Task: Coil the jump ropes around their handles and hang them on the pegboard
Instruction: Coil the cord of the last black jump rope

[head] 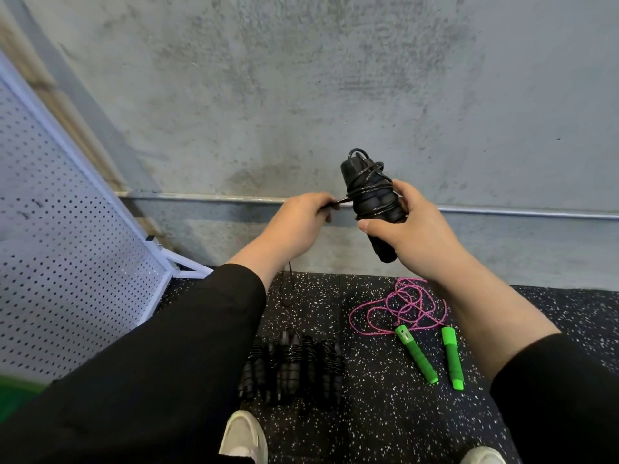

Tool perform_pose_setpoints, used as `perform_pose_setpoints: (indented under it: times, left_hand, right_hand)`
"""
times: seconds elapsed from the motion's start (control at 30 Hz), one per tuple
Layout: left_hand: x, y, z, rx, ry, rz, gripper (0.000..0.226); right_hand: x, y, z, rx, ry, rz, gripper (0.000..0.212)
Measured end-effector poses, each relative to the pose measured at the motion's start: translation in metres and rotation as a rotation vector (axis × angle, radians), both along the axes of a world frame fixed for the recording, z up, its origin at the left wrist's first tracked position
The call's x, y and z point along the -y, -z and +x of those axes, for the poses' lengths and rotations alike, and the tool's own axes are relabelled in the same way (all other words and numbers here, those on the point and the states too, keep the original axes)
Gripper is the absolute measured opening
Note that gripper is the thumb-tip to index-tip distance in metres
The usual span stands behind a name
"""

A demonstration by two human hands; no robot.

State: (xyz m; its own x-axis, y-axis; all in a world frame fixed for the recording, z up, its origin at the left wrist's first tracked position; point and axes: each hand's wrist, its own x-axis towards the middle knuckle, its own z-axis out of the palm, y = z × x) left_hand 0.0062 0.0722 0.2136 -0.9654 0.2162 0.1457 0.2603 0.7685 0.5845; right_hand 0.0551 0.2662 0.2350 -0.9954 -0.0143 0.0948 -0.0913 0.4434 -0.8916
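My right hand (412, 229) grips the paired black handles of a black jump rope (370, 192), with its cord partly wound around them. My left hand (301, 219) pinches the loose black cord just left of the handles; a thin length of cord hangs below toward the floor. On the speckled floor lie several black jump ropes (291, 366), coiled around their handles. To their right lies a pink rope (398, 306) with two green handles (417, 354), uncoiled. The white pegboard (60, 249) stands tilted at the left.
A grey concrete wall (301, 95) with a metal pipe (502, 212) along its base faces me. Black speckled rubber flooring (385, 413) lies underfoot. My two light shoes (244, 437) show at the bottom edge. Something green sits at the far lower left.
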Motion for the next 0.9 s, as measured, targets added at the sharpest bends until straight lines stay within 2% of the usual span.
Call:
perform_pose_setpoints:
  times: [0.23, 0.33, 0.43, 0.5, 0.6, 0.7, 0.77, 0.8, 0.9]
  left_hand:
    - [-0.03, -0.045, 0.019, -0.07, 0.073, 0.071, 0.033]
    - [-0.053, -0.066, 0.033, 0.006, 0.104, 0.137, 0.016]
    - [-0.078, -0.076, 0.049, 0.148, 0.128, 0.267, 0.019]
    - [-0.091, -0.077, 0.063, 0.227, 0.136, 0.364, 0.021]
    - [-0.108, -0.073, 0.08, 0.339, 0.031, 0.642, 0.031]
    - [-0.118, -0.068, 0.092, 0.436, -0.025, 0.826, 0.036]
    - [-0.122, -0.068, 0.098, 0.458, -0.001, 0.922, 0.029]
    - [-0.124, -0.069, 0.1, 0.468, 0.009, 0.967, 0.03]
    - [-0.126, -0.068, 0.1, 0.515, 0.04, 1.048, 0.031]
  right_hand:
    - [-0.025, -0.015, 0.012, -0.088, 0.086, 0.025, 0.062]
    - [-0.04, -0.02, 0.02, -0.134, 0.134, 0.085, 0.068]
    - [-0.058, -0.026, 0.032, -0.158, 0.168, 0.135, 0.07]
    - [-0.067, -0.033, 0.043, -0.183, 0.198, 0.241, 0.069]
    - [-0.074, -0.033, 0.055, -0.27, 0.211, 0.464, 0.083]
    - [-0.083, -0.031, 0.063, -0.259, 0.146, 0.522, 0.095]
    - [-0.091, -0.037, 0.07, -0.195, 0.105, 0.413, 0.094]
    - [-0.094, -0.041, 0.074, -0.141, 0.094, 0.257, 0.089]
    - [-0.106, -0.047, 0.078, 0.07, 0.088, -0.39, 0.058]
